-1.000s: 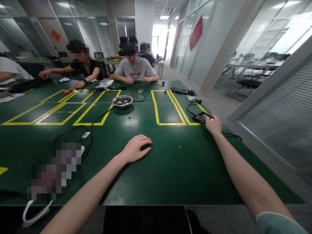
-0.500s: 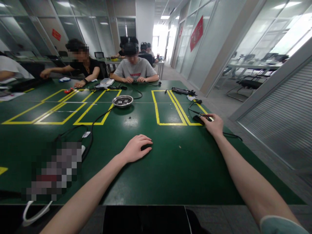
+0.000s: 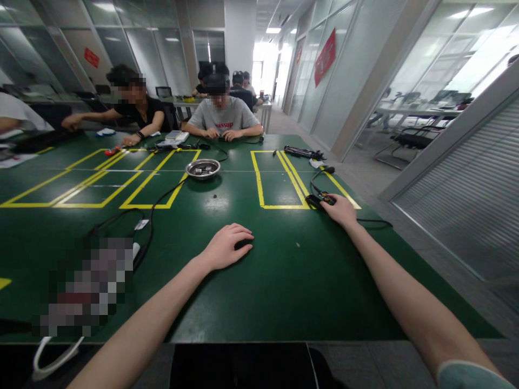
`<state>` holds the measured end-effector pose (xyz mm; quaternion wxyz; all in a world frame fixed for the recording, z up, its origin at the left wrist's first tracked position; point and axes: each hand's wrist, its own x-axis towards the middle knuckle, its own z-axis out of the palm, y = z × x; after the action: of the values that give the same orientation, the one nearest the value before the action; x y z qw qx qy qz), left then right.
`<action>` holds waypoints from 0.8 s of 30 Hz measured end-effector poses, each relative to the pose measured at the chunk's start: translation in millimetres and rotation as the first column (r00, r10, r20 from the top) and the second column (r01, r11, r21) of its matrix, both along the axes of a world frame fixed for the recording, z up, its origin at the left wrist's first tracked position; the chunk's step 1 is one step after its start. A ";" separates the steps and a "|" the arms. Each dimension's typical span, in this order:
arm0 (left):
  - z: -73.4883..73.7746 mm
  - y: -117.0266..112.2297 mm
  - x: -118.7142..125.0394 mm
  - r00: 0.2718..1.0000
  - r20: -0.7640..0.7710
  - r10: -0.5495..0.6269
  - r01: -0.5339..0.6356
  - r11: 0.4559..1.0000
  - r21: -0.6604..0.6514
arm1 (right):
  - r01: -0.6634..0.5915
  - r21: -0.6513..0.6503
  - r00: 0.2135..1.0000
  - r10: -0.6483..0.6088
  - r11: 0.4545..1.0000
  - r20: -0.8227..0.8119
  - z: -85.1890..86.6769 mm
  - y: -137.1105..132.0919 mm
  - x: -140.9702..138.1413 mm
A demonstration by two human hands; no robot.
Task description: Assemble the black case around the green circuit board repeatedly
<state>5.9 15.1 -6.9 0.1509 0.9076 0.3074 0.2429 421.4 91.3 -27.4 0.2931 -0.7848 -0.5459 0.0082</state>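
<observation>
My left hand rests on the green table, fingers gently curved and thumb apart, with only a dark shadow showing beneath. On the right, my right hand grips a small black corded device with some orange and green on it; its exact kind is unclear. The device is low over the near end of the right-hand yellow tape outline. From it a thin black cable leads to a small dark rounded end piece. Another black cable runs out past my right wrist.
A metal bowl with small metal parts stands mid-table. A folded black tripod-like item lies at the far right. Blurred-out items and cables are at left. Two people sit across, their hands on the far side.
My right hand has moved left with the black device, which now lies over the yellow tape corner. My left hand keeps its place.
</observation>
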 end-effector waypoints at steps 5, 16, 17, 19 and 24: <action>2.8 -1.0 1.2 0.997 0.062 0.039 -0.041 0.999 0.025 | -0.443 -0.013 0.896 0.443 0.896 -0.039 5.5 -27.5 -91.4; 13.5 -11.7 -0.6 0.999 -0.029 -0.013 0.014 0.999 0.033 | -0.946 0.128 0.282 0.950 0.299 -0.137 24.0 -105.1 -172.0; 14.1 -11.9 -0.3 0.999 -0.049 -0.007 0.009 0.999 0.048 | -0.937 0.150 0.294 0.944 0.316 -0.147 27.3 -105.3 -169.5; 14.6 -11.6 0.4 0.997 -0.079 0.005 0.001 0.998 0.067 | -0.916 0.184 0.323 0.928 0.355 -0.184 33.5 -105.0 -165.0; 10.0 -8.2 0.7 0.996 -0.090 0.015 -0.012 0.999 0.035 | -0.896 0.217 0.331 0.908 0.388 -0.257 34.9 -100.9 -164.6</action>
<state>6.6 6.9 3.1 0.1198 0.9180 0.3156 0.2080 256.8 -9.6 7.6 0.3414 -0.3317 -0.8295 0.2921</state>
